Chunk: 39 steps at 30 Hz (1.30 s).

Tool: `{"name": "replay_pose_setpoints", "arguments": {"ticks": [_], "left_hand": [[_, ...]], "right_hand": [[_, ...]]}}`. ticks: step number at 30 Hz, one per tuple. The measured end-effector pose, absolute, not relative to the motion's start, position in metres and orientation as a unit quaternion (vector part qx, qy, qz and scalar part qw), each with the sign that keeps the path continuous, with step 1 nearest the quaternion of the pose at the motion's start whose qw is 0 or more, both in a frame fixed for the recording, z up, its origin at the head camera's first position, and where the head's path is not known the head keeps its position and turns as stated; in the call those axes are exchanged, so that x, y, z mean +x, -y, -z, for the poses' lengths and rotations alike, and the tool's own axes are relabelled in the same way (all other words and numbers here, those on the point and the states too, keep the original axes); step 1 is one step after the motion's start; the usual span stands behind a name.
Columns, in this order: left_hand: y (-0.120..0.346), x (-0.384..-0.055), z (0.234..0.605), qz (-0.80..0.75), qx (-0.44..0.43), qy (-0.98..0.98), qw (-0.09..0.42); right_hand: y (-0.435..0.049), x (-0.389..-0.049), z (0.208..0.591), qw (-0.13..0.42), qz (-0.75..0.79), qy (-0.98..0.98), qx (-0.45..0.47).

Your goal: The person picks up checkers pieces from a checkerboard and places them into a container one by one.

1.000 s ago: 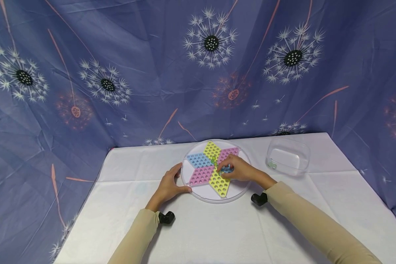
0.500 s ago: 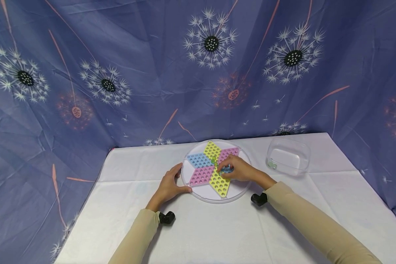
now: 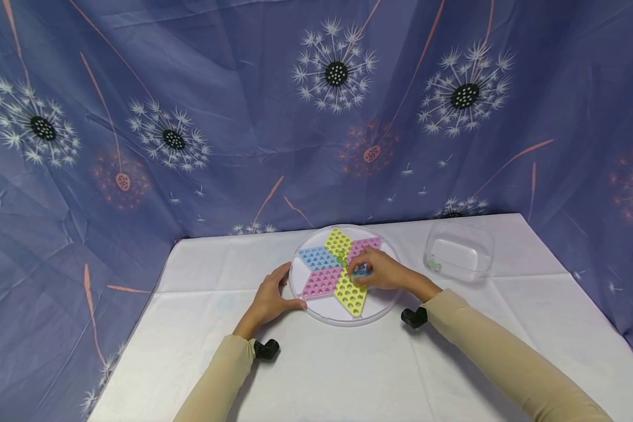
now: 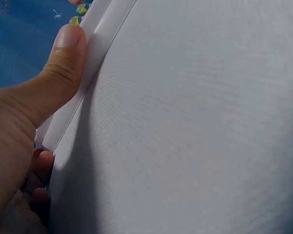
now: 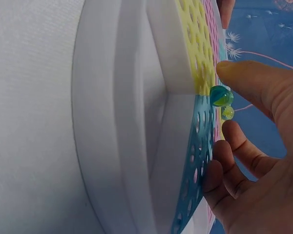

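Observation:
A round white Chinese checkers board (image 3: 329, 310) with a yellow, pink and blue star of holes lies on the table. My left hand (image 3: 269, 299) holds its left rim, thumb at the front and fingers farther back; in the left wrist view the thumb (image 4: 68, 53) lies against the rim. My right hand (image 3: 382, 269) is over the star's right side, thumb and index tips apart. Between them in the right wrist view, a blue-green marble (image 5: 220, 96) sits at the yellow-blue border, with a yellow-green marble (image 5: 227, 113) beyond it. Green marbles (image 3: 341, 256) stand near the star's centre.
A clear plastic container (image 3: 460, 249) with a few marbles (image 3: 433, 265) in its front left corner stands right of the board. White cloth (image 3: 348, 375) covers the table. A blue dandelion-print curtain (image 3: 253, 117) hangs behind.
The right thumb and index finger have spread slightly, showing more of the blue section between them. The left hand stays on the rim. The head view has tilted a little.

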<state>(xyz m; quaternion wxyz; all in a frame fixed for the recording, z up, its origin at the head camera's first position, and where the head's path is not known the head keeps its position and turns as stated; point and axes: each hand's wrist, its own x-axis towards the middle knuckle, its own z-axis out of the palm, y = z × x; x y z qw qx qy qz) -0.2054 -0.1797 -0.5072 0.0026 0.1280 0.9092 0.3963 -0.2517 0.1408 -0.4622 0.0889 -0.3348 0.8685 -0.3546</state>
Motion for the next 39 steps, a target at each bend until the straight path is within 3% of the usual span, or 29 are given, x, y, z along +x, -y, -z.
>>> {"name": "replay_pose_setpoints", "arguments": {"ticks": [13,26,39], "left_hand": [[0.180,-0.204,0.508,-0.395,0.123,-0.910,0.006],[0.179,-0.205,0.508,-0.390,0.120,-0.913,0.006],[0.179,-0.206,0.508,-0.396,0.118,-0.911,0.008]], "right_hand": [[-0.143,-0.260,0.449,0.075,0.355,-0.863,-0.351],[-0.137,-0.268,0.435,0.007,0.389,-0.866,-0.315],[-0.136,-0.270,0.429,0.002,0.393,-0.868,-0.303]]}}
